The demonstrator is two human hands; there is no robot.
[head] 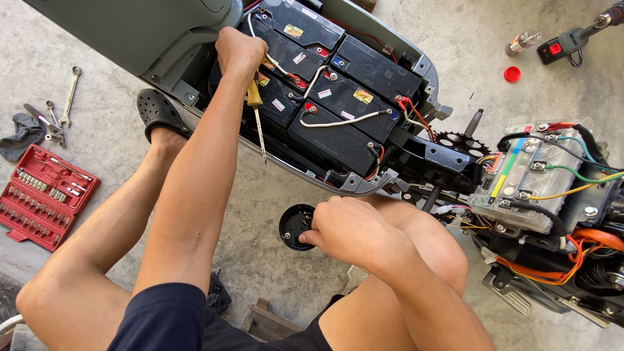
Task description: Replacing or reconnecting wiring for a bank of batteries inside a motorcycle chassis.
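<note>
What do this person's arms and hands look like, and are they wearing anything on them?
Both arms are bare from the shoulder area down, with no gloves, watch, rings or bands visible on the left hand or the right hand. A short dark navy sleeve covers the top of the left arm. The person also wears dark shorts and a black perforated clog.

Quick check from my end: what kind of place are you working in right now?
Probably an informal outdoor or garage repair spot. The work is on a bare concrete floor, with an opened electric scooter's battery pack, a red socket set and loose wrenches lying around.
</note>
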